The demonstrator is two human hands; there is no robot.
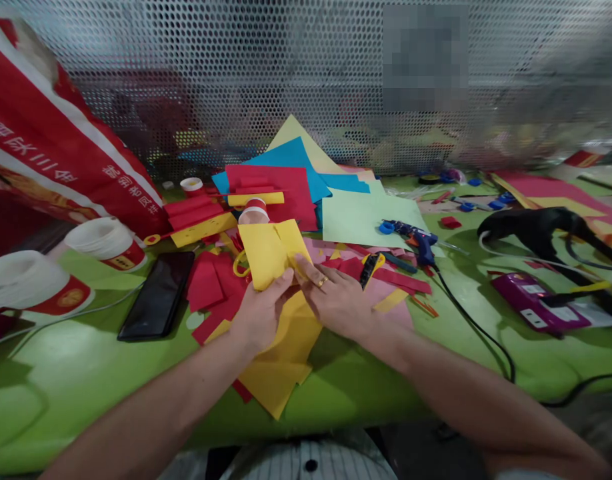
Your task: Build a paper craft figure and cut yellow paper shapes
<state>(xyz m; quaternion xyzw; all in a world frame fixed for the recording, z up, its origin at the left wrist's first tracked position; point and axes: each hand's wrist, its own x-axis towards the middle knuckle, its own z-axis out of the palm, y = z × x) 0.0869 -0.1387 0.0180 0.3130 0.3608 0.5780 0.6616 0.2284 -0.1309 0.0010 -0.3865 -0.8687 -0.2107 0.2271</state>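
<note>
Both hands meet over the middle of the table on yellow paper (pixel 265 252). My left hand (pixel 260 313) is closed on its lower edge, thumb on top. My right hand (pixel 333 293), with a ring on one finger, grips the right-hand part, where a narrower yellow flap stands at an angle. Whether that flap is a fold or a separate piece I cannot tell. Under my hands lie more yellow sheets (pixel 281 373) and red paper scraps (pixel 206 283). Just beyond the held paper stands a small paper cup (pixel 254 211). Yellow-handled scissors (pixel 241 265) are partly hidden at its left.
Left are a phone (pixel 156 297), stacked paper cups (pixel 103 243) and a large red bag (pixel 61 133). A box cutter (pixel 371 268), blue glue gun (pixel 421 243) with cord and purple power strip (pixel 539 303) lie right. Coloured sheets (pixel 271 180) lie before a perforated metal panel (pixel 266 67).
</note>
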